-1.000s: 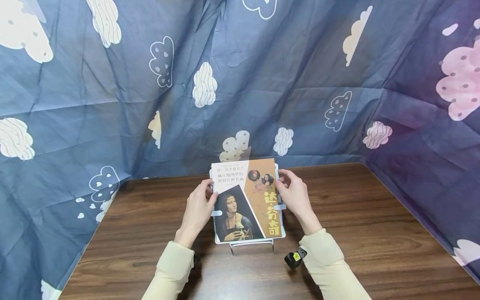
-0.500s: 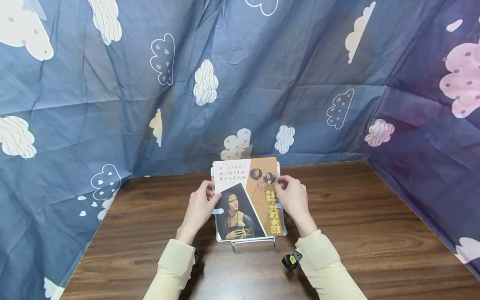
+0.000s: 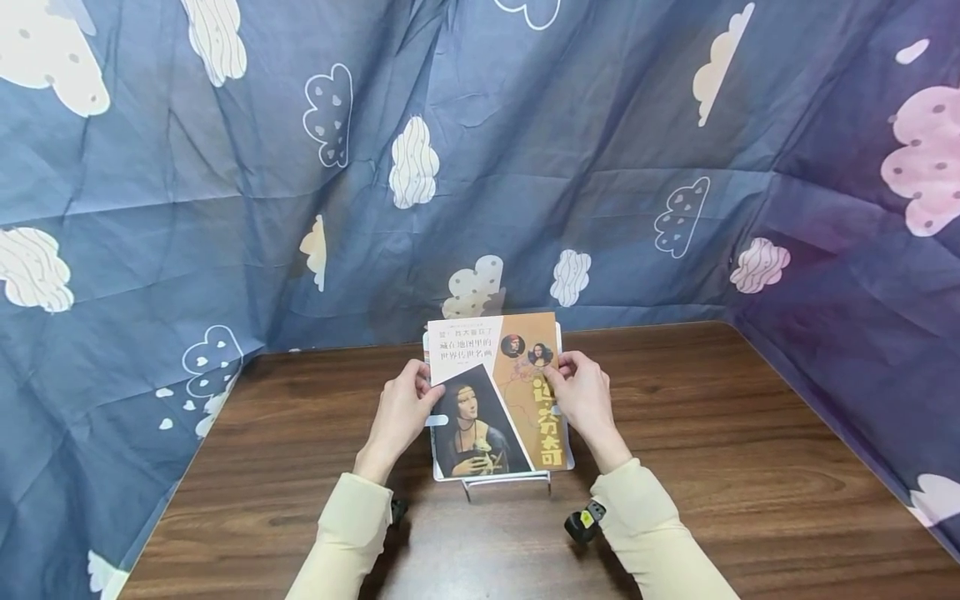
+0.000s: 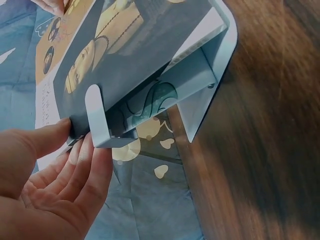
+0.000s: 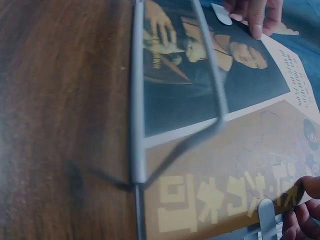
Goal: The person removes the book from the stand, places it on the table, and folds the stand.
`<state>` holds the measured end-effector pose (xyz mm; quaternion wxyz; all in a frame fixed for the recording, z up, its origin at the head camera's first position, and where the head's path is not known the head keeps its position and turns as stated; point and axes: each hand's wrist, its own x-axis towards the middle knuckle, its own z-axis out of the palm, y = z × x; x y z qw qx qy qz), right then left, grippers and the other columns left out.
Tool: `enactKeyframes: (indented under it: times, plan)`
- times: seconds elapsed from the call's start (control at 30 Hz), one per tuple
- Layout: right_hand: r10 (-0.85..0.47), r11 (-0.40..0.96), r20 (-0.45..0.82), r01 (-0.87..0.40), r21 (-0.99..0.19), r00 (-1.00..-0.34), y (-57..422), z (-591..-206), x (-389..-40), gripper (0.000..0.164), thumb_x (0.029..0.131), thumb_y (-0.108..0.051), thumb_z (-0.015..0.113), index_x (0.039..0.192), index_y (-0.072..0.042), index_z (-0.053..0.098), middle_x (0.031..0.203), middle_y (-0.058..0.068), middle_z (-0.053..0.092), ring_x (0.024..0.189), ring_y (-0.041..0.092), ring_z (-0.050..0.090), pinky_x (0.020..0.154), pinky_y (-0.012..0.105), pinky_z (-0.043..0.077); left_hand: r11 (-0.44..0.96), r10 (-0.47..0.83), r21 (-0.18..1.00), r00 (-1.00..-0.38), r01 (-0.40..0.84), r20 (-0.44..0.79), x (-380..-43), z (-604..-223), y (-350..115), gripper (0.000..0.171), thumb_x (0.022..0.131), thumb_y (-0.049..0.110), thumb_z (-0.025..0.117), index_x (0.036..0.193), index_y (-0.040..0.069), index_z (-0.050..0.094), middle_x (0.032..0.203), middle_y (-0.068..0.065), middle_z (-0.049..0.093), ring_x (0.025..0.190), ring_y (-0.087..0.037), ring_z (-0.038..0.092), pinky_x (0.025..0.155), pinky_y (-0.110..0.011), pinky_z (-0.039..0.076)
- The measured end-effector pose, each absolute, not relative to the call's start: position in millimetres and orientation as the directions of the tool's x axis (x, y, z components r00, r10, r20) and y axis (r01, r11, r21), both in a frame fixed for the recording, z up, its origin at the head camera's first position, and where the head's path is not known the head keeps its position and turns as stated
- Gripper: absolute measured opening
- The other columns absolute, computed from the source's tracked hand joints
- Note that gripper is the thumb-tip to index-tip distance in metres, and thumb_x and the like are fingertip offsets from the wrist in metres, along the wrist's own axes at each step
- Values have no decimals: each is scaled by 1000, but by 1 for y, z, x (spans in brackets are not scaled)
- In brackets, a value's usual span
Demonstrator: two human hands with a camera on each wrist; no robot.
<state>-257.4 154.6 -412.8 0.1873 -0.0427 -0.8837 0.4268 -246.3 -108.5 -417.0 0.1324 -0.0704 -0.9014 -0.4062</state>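
A book point(image 3: 525, 425) with a portrait painting and an orange panel on its cover leans on a pale book stand point(image 3: 432, 467). Its lower edge sits at the stand's wire front rest point(image 3: 506, 478). My left hand point(image 3: 397, 412) pinches the left edge, with the thumb on the cover and the fingers behind. Just beside that thumb, a pale clip point(image 4: 97, 117) of the stand laps over the cover. My right hand point(image 3: 587, 400) pinches the opposite edge in the same way, near another clip point(image 5: 267, 220). The stand's back is mostly hidden by the book.
The stand is on a dark wooden table point(image 3: 750, 433). Behind and at both sides hangs a blue cloth point(image 3: 525, 167) with cloud prints. A black wrist camera point(image 3: 583, 523) hangs under the right sleeve.
The head view has shifted slightly. My right thumb lies a little farther in over the cover, and the right clip shows less. Both hands have kept hold of the book.
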Motion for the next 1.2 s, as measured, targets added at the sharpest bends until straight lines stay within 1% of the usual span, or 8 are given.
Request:
enactKeyframes:
  times: [0.17, 0.3, 0.4, 0.6, 0.87, 1.07, 1.2]
  plan:
    - [227, 619, 310, -109, -778, -923, 156, -412, -260, 19, 90, -17, 70, 101, -3, 62, 88, 9, 61, 76, 22, 57, 70, 35, 43, 660, 11, 713, -952, 236, 305, -249, -414, -106, 22, 88, 12, 74, 101, 7, 58, 75, 1, 57, 63, -14, 52, 58, -31, 42]
    - [232, 613, 351, -144, -777, -907, 157, -406, -261, 19, 91, -15, 69, 102, -2, 61, 90, 10, 60, 76, 23, 57, 70, 35, 42, 649, 23, 715, -946, 259, 322, -253, -408, -105, 21, 88, 12, 73, 101, 8, 57, 76, 1, 58, 63, -14, 53, 57, -31, 42]
    - [228, 607, 384, -177, -774, -895, 159, -399, -262, 18, 91, -15, 69, 102, -3, 61, 90, 10, 61, 76, 23, 56, 69, 35, 42, 639, 25, 721, -944, 269, 330, -255, -401, -105, 20, 89, 12, 73, 103, 8, 59, 77, 0, 59, 64, -15, 55, 59, -31, 43]
    - [181, 599, 427, -246, -763, -886, 162, -386, -262, 17, 92, -15, 69, 101, -4, 60, 89, 9, 60, 76, 22, 55, 69, 33, 42, 629, 14, 725, -936, 283, 353, -256, -386, -108, 19, 90, 13, 73, 103, 8, 59, 79, -1, 60, 68, -17, 57, 62, -33, 45]
    - [156, 580, 515, -344, -739, -843, 166, -367, -259, 17, 91, -12, 70, 101, -2, 60, 88, 10, 58, 76, 22, 53, 69, 33, 41, 611, 36, 705, -903, 359, 428, -256, -368, -107, 21, 92, 14, 70, 108, 8, 58, 82, -3, 61, 70, -17, 57, 61, -32, 44]
    - [146, 550, 574, -416, -724, -806, 164, -352, -256, 17, 91, -11, 70, 100, -2, 59, 87, 9, 57, 75, 19, 52, 65, 27, 40, 621, 54, 661, -864, 422, 501, -253, -351, -112, 22, 92, 15, 71, 108, 7, 59, 82, -3, 62, 69, -17, 58, 62, -33, 45]
    - [123, 534, 595, -452, -714, -794, 158, -346, -256, 16, 92, -10, 69, 99, -1, 58, 88, 9, 56, 76, 18, 54, 65, 24, 42, 646, 61, 624, -844, 441, 533, -249, -339, -119, 22, 91, 14, 71, 108, 7, 59, 82, -4, 62, 70, -18, 59, 64, -33, 46]
